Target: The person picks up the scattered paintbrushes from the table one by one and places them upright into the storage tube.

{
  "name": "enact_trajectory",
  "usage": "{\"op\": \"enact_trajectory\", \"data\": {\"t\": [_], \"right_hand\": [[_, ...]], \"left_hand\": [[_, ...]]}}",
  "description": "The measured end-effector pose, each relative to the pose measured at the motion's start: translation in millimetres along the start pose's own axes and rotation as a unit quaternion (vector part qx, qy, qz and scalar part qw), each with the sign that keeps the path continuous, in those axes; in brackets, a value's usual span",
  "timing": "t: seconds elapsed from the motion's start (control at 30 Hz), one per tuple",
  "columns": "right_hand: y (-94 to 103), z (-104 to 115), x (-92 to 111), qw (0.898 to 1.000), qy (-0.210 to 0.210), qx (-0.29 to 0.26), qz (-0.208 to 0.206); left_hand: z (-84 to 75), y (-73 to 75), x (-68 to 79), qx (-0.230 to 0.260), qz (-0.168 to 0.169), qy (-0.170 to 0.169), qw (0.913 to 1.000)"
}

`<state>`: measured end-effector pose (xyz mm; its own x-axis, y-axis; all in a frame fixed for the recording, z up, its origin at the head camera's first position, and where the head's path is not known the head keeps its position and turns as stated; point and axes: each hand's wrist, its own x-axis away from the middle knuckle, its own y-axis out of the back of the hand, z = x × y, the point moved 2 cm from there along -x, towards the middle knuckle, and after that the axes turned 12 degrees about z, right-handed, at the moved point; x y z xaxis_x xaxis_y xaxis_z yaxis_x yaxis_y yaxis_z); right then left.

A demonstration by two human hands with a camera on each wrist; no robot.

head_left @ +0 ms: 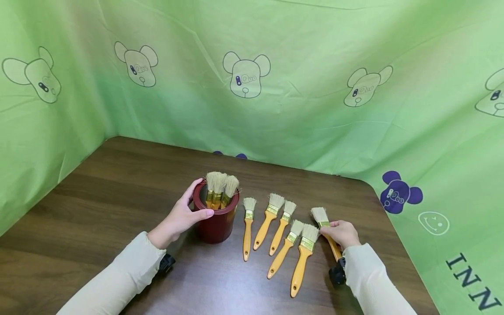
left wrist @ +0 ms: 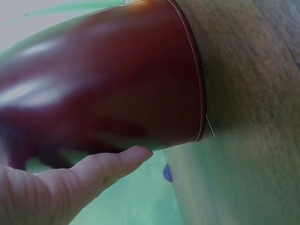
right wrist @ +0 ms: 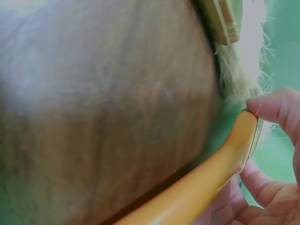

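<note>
My left hand (head_left: 182,218) holds a dark red bucket (head_left: 215,228) by its upper side, thumb over the near rim and fingers at the left. Three paintbrushes stand in it with their pale bristles (head_left: 222,181) up. In the left wrist view the bucket's smooth wall (left wrist: 117,79) fills much of the picture. On the right, my right hand (head_left: 343,233) pinches a paintbrush (head_left: 320,215) near its metal band, its orange handle passing under the hand. The right wrist view shows that orange handle (right wrist: 201,183) close up, with thumb and fingers at the band.
Between the hands, several paintbrushes with orange handles lie on the brown wooden table (head_left: 118,192), among them a narrow one (head_left: 247,232) beside the bucket and a wide one (head_left: 301,267) nearest the front. A green printed cloth (head_left: 299,127) hangs behind and at both sides.
</note>
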<state>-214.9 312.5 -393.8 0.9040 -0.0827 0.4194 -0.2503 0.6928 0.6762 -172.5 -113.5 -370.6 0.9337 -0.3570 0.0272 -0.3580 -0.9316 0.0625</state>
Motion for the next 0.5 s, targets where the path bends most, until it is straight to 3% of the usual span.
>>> {"op": "enact_trajectory", "data": {"t": [0.23,0.5], "right_hand": [[9.0,14.2,2.5,1.0,0.005,-0.005,0.001],[23.8,45.2,8.2,0.998,0.021,-0.058,-0.009]], "left_hand": [[3.2,-1.1,-0.4,0.008,0.002,-0.003,1.0],[2.7,-1.5,-0.1,0.004,-0.004,-0.007,1.0]]}}
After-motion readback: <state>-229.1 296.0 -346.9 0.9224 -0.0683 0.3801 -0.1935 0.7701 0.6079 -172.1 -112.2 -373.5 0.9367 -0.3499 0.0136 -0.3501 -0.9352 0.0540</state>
